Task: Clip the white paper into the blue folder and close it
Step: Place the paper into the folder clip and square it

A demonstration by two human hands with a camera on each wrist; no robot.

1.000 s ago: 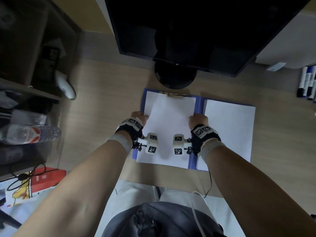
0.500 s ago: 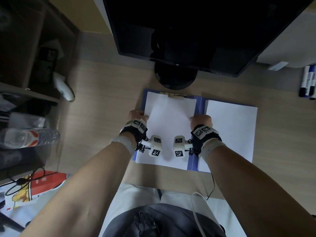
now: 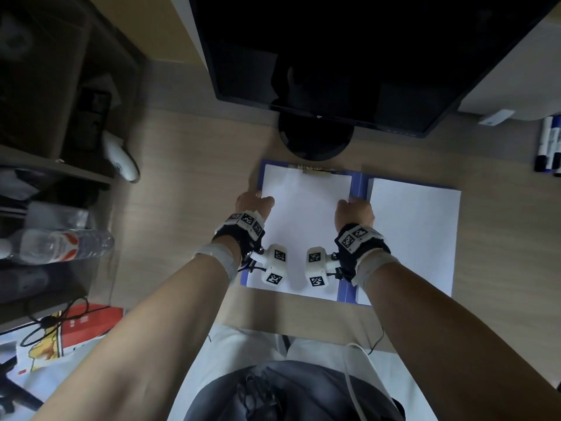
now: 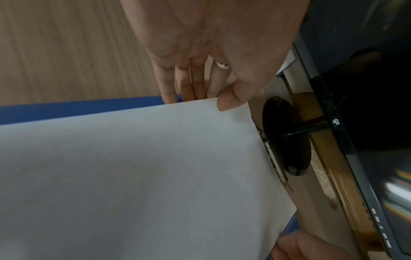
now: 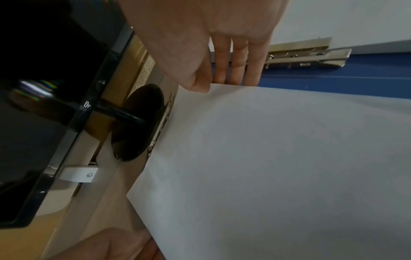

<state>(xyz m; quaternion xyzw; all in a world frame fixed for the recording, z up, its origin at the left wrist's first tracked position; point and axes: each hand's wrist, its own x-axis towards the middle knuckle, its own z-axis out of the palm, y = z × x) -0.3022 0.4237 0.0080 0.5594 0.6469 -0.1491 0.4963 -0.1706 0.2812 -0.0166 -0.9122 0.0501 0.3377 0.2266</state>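
Note:
The blue folder [image 3: 359, 183] lies open on the desk. On its left half lies the white paper [image 3: 305, 226], its top edge at the metal clip [image 3: 314, 171]; I cannot tell whether the clip clamps it. My left hand [image 3: 255, 203] pinches the sheet's left edge, thumb on top and fingers below [image 4: 206, 100]. My right hand [image 3: 353, 211] pinches the right edge in the same way [image 5: 213, 84]. The edges of the paper [image 4: 133, 176] are lifted slightly off the folder [image 4: 77, 109]. A second metal clip [image 5: 307, 56] sits on the folder's right half.
Another white sheet [image 3: 413, 238] covers the folder's right half. The monitor's round black base [image 3: 315, 141] stands just beyond the top clip, under the dark screen. Markers [image 3: 548, 147] lie at the far right. A water bottle [image 3: 60, 244] and clutter fill the shelves on the left.
Both hands keep the same pinch on the sheet's side edges. The sheet has settled a little and lies straighter on the folder's left half.

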